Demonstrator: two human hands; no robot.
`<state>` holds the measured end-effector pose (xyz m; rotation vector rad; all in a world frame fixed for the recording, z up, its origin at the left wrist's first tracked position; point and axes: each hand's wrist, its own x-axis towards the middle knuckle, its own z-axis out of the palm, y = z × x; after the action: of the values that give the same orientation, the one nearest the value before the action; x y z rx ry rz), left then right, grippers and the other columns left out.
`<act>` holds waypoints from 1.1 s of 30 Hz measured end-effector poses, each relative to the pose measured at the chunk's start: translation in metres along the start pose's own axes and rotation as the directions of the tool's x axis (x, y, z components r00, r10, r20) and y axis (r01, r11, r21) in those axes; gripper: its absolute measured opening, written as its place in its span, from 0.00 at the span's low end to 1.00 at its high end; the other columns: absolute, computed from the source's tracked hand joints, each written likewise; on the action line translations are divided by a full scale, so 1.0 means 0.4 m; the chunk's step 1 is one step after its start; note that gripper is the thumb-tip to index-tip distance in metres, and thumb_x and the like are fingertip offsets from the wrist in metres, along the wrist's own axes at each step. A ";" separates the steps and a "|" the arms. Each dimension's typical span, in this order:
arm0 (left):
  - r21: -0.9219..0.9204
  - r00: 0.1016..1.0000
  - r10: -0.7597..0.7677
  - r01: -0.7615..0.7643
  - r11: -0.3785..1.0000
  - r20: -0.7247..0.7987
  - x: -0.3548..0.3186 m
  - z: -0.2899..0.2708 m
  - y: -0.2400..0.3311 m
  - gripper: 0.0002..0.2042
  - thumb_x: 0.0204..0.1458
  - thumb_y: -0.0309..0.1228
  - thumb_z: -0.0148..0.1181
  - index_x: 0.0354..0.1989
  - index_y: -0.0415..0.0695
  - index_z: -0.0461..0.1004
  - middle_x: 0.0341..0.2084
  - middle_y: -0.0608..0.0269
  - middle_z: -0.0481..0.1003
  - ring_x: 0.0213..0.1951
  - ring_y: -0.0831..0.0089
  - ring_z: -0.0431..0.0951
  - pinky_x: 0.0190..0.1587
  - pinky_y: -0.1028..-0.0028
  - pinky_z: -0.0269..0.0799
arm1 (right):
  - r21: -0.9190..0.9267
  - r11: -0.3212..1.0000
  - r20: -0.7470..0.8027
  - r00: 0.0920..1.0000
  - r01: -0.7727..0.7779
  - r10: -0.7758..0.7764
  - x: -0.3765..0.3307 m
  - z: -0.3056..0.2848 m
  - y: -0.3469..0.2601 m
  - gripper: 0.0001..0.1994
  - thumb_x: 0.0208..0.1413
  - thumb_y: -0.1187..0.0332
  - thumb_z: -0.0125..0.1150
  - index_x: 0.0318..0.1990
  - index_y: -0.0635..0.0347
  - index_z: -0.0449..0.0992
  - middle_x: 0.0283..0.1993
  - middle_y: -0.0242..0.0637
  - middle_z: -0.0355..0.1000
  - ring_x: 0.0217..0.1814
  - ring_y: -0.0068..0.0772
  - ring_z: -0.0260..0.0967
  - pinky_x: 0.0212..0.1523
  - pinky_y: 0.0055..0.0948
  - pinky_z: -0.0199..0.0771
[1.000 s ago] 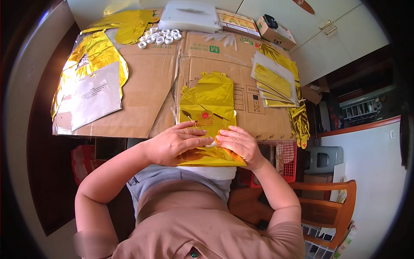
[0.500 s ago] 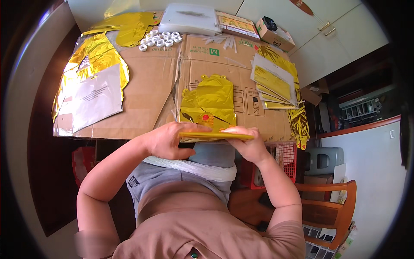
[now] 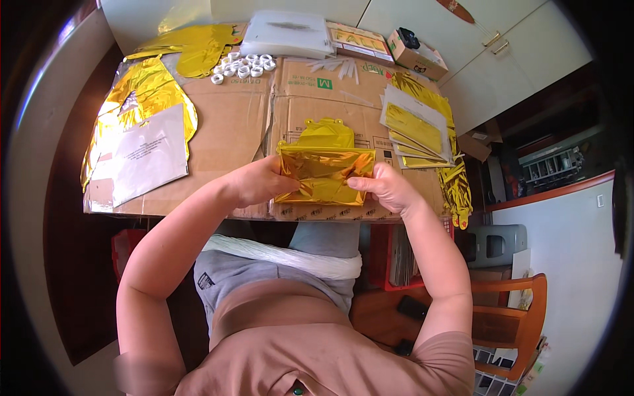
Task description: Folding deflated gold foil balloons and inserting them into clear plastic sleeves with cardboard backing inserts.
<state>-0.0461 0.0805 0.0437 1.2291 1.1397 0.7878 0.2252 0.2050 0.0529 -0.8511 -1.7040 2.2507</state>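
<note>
A folded gold foil balloon point(image 3: 328, 173) is stretched between my hands above the near edge of the cardboard-covered table. My left hand point(image 3: 259, 183) pinches its left end, the thumb on the front and the fingers hidden behind. At the right end, my right hand point(image 3: 383, 187) grips it the same way, thumb in front. Behind it on the cardboard lies another gold foil piece point(image 3: 325, 134) with small tabs along its top; its lower part is covered by the one I hold.
On the left, a clear packet point(image 3: 150, 153) rests on loose gold foil point(image 3: 155, 86). White ribbon rolls point(image 3: 244, 68) and a stack of clear bags point(image 3: 288, 33) stand at the back. Packed foil packets point(image 3: 416, 129) fan out at the right, near white strips point(image 3: 340, 67) and a small box point(image 3: 417, 56).
Both hands have moved forward over the table with the folded foil. It was edge-on and flat; now its broad, crinkled face shows. My left fingers have gone from lying along it to pinching its end.
</note>
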 end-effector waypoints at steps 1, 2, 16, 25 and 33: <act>0.010 1.000 -0.023 0.022 1.000 0.019 0.007 -0.008 -0.006 0.16 0.60 0.26 0.57 0.56 0.34 0.75 0.43 0.63 0.80 0.43 0.77 0.75 0.50 0.73 0.71 | 0.080 0.997 0.015 1.000 -0.012 0.011 0.000 -0.004 -0.003 0.20 0.60 0.69 0.69 0.58 0.67 0.75 0.56 0.37 0.77 0.56 0.25 0.74 0.59 0.29 0.73; -0.009 1.000 -0.031 0.031 0.999 0.005 0.010 -0.012 -0.011 0.17 0.60 0.27 0.57 0.56 0.34 0.75 0.43 0.64 0.80 0.43 0.77 0.75 0.50 0.73 0.71 | 0.104 0.995 -0.004 1.000 -0.004 0.004 -0.003 -0.004 -0.008 0.20 0.60 0.70 0.68 0.58 0.67 0.74 0.55 0.37 0.77 0.56 0.26 0.74 0.58 0.29 0.74; -0.430 0.963 -0.268 0.239 0.871 -0.006 0.035 -0.038 0.015 0.15 0.60 0.23 0.59 0.55 0.33 0.74 0.44 0.60 0.79 0.43 0.74 0.80 0.44 0.74 0.75 | 0.006 1.000 -0.229 0.973 0.022 -0.020 -0.006 0.000 0.030 0.27 0.60 0.77 0.63 0.66 0.71 0.63 0.50 0.38 0.77 0.48 0.22 0.75 0.51 0.23 0.75; -0.477 0.919 -0.393 0.346 0.808 0.000 0.052 -0.044 0.061 0.15 0.60 0.16 0.54 0.55 0.30 0.72 0.51 0.49 0.78 0.51 0.61 0.80 0.55 0.65 0.76 | -0.133 0.990 -0.347 0.933 0.054 -0.098 -0.008 0.027 0.027 0.32 0.57 0.81 0.63 0.68 0.75 0.58 0.41 0.36 0.75 0.39 0.21 0.73 0.40 0.20 0.74; -0.532 0.942 -0.325 0.316 0.786 0.079 0.074 -0.062 0.015 0.16 0.60 0.17 0.54 0.57 0.30 0.71 0.53 0.49 0.77 0.53 0.60 0.80 0.57 0.63 0.76 | -0.230 0.972 -0.363 0.922 0.053 -0.136 -0.007 0.033 0.044 0.33 0.55 0.83 0.63 0.69 0.71 0.59 0.41 0.36 0.74 0.40 0.20 0.74 0.44 0.19 0.75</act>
<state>-0.0606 0.1167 0.0439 0.5347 1.0076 0.7837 0.2233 0.1871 0.0400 -1.1348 -1.7743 1.7189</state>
